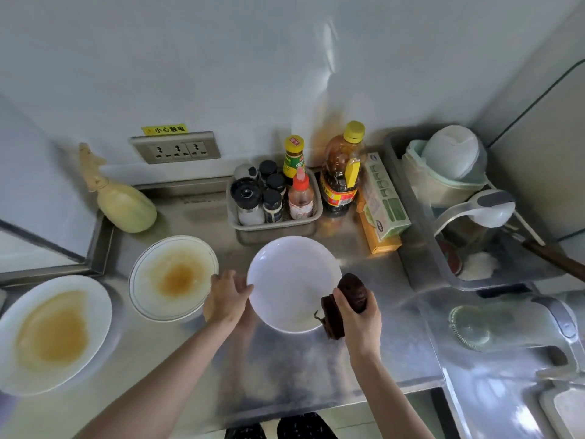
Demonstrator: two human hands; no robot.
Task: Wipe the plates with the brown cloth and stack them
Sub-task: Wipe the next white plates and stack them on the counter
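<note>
Fingertips hidden beneath the clean white plate [289,280]; your left hand [226,297] grips its left rim. Your right hand [361,318] clenches the bunched brown cloth [351,288], half covering it, at the right rim.

left hand [226,299] holds white plate [291,280] | right hand [361,320] grips brown cloth [352,289] (bunched)

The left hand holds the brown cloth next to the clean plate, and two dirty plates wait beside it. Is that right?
Not quite. The head view shows the right hand gripping the brown cloth. The left hand holds the rim of the clean plate. The middle dirty plate and the left dirty plate do wait beside it.
</note>
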